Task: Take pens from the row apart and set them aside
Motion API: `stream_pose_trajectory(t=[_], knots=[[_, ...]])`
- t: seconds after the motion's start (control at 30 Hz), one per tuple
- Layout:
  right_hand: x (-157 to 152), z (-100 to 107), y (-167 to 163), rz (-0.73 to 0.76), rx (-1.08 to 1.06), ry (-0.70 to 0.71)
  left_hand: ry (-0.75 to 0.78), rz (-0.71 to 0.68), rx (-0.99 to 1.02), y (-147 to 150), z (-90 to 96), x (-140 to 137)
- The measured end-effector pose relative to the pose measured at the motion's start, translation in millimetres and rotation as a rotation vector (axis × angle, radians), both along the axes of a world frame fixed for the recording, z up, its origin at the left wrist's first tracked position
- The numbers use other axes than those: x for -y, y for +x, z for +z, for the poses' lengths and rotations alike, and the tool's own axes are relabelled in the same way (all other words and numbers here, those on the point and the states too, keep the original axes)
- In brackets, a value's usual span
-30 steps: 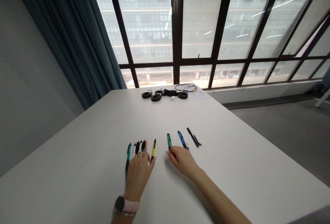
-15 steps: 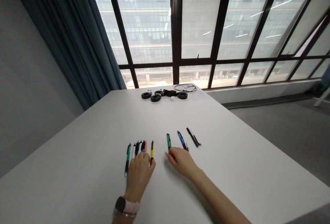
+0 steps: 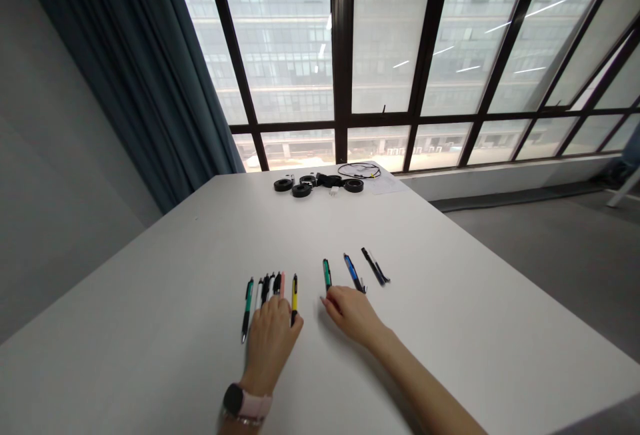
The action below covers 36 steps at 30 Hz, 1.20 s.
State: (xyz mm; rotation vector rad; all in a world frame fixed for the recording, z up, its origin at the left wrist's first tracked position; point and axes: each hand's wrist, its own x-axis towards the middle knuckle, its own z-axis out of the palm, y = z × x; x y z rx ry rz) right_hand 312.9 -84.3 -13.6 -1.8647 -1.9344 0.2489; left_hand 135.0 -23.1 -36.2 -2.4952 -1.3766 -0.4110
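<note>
My left hand rests palm down over the lower ends of several pens side by side, its fingers bent around them. Among them are a white pen, black pens and a pink pen. The thumb lies against the bottom of a yellow pen, a small gap from the pink one. Left of the hand lies a green and black pen. My right hand is closed at the lower end of another green pen; its fingers hide that end. A blue pen lies just beyond the knuckles.
Two thin dark pens lie together farther right. At the far end of the white table are black tape-like rolls, a coiled black cable and a sheet of paper. Windows and a blue curtain stand behind.
The yellow pen has shifted very slightly to the left, with my left thumb against it. My right hand and the other pens look almost the same.
</note>
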Motion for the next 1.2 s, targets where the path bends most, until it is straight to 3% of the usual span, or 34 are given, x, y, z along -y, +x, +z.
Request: stream_pose_trajectory(t=[0.3,0.43,0.53,0.67,0.83,1.2], knots=[[0.3,0.8,-0.2,0.001,-0.012,0.0,0.057,-0.014,-0.036,0.0,0.4,0.5],[-0.4,-0.7,-0.1,-0.008,-0.077,0.023,0.089,-0.071,0.072,4.9,2.0,1.1],[-2.6,-4.4,0.3,-0.028,-0.237,0.016,0.04,-0.215,0.231,10.3,-1.2,3.1],[-8.1,-11.8,0.9,-0.013,-0.613,-0.055,-0.016,-0.393,0.349,16.2,-5.6,9.9],[-14.6,-17.3,0.6,0.033,-0.978,-0.109,-0.037,-0.485,0.4,19.2,0.1,17.0],[-21.7,-18.4,8.0,-0.139,-1.077,-0.005,-0.122,-0.448,0.45,17.1,-1.6,16.0]])
